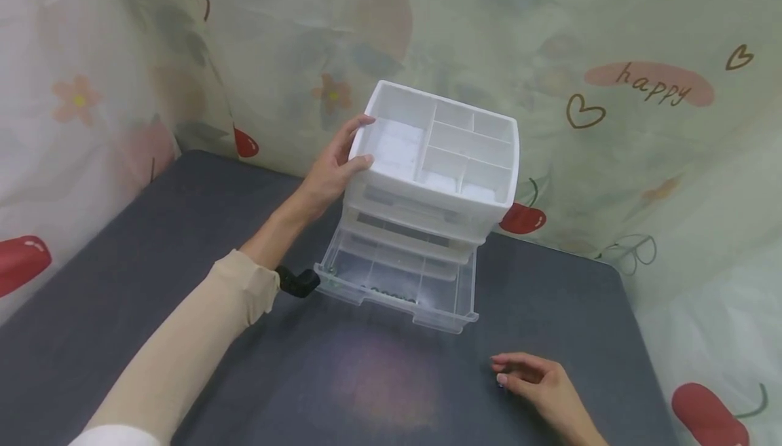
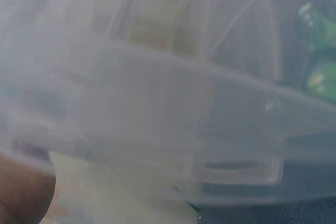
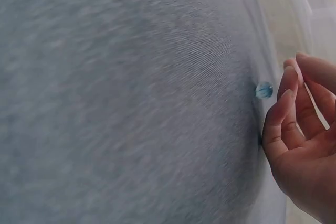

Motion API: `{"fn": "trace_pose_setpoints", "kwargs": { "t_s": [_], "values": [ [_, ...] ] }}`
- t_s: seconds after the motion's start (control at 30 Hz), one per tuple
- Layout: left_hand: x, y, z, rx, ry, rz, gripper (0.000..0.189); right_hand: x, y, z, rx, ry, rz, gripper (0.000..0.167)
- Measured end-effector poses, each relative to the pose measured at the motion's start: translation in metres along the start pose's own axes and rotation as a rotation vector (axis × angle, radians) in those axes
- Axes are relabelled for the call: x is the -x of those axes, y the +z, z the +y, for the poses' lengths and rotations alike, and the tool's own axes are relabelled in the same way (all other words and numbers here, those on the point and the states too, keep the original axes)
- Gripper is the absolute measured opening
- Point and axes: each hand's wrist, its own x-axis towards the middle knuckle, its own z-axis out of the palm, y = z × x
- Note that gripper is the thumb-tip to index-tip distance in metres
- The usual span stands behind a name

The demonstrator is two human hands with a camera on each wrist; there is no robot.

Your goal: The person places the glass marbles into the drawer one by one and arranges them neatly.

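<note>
A white plastic drawer organizer [image 1: 430, 205] stands near the back of the table. My left hand [image 1: 332, 168] grips the left rim of its divided top tray [image 1: 394, 144]. The clear bottom drawer [image 1: 446, 320] is pulled out, with several small marbles [image 1: 387, 293] inside. Through clear plastic in the left wrist view, green marbles [image 2: 320, 74] show blurred. Low over the right side of the table, my right hand [image 1: 540, 388] has its fingers loosely bent. A blue glass marble [image 3: 264, 90] lies right at its fingertips, outside the fingers.
A dark grey cloth covers the table [image 1: 244, 201]. Printed curtains [image 1: 660, 161] hang behind it and along both sides, close to its edges. The black wrist camera [image 1: 299, 282] on my left arm is right beside the drawer's left front corner.
</note>
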Motion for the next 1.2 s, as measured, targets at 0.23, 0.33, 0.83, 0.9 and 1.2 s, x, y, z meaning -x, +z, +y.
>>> {"fn": "trace_pose_setpoints", "kwargs": {
  "t_s": [0.23,0.33,0.83,0.9,1.2],
  "values": [
    [0.0,0.002,0.001,0.012,-0.004,0.012,0.055,0.006,0.0,0.01,0.047,0.005,0.032,0.036],
    [0.0,0.002,0.001,0.01,-0.007,0.013,0.056,0.007,0.003,0.015,0.064,-0.028,0.053,0.035],
    [-0.001,0.003,-0.002,0.017,0.003,0.04,0.056,0.003,0.013,0.024,0.171,-0.017,0.201,0.021],
    [-0.001,0.003,-0.002,0.013,0.005,0.037,0.056,0.003,0.012,0.024,0.133,0.009,0.2,0.021],
    [-0.001,0.003,-0.002,0.008,-0.01,0.026,0.056,0.002,0.012,0.023,0.047,0.042,0.215,0.024]
  ]
}}
